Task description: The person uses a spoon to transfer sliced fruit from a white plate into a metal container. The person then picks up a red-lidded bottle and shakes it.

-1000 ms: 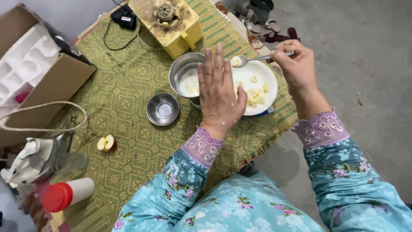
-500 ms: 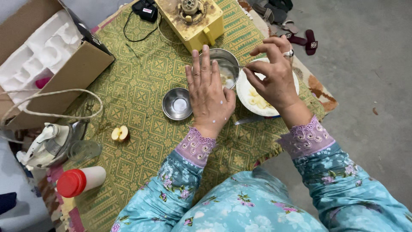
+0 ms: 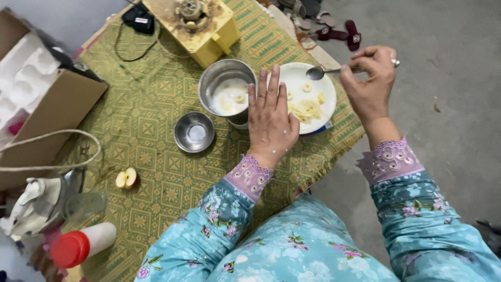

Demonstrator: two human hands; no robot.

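Spoon: metal spoon [image 3: 324, 70] with its empty bowl over the far rim of the round white plate [image 3: 292, 79] of banana slices [image 3: 305, 109].
Right hand: right hand [image 3: 371, 83] pinches the spoon's handle between thumb and fingers.
Left hand: left hand [image 3: 270, 119] flat, fingers straight and together, holding nothing, hovering between the plate and the tall steel cup [image 3: 228, 92].
Cup: holds milky liquid with slices; stands on the green woven mat [image 3: 156, 115].
Nearby: small steel bowl [image 3: 194, 132]; half apple [image 3: 127, 178].

The pot [image 3: 226, 90] stood left of the plate [image 3: 318, 84] on the mat [image 3: 156, 125]; the small bowl [image 3: 194, 131] lay near-left of the pot.
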